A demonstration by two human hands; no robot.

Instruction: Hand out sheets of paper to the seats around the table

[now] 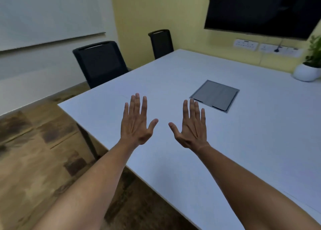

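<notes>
Head view: two grips, left hand [136, 121] and right hand [192, 125], spread flat and empty over the smooth white desk [260, 134]; two black mesh chairs [100, 63] line its far-left edge; no paper visible.

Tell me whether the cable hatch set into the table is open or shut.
Shut. The grey hatch lies flush with the white table, its lid flat, with only two small dark slots along its near edge.
</notes>
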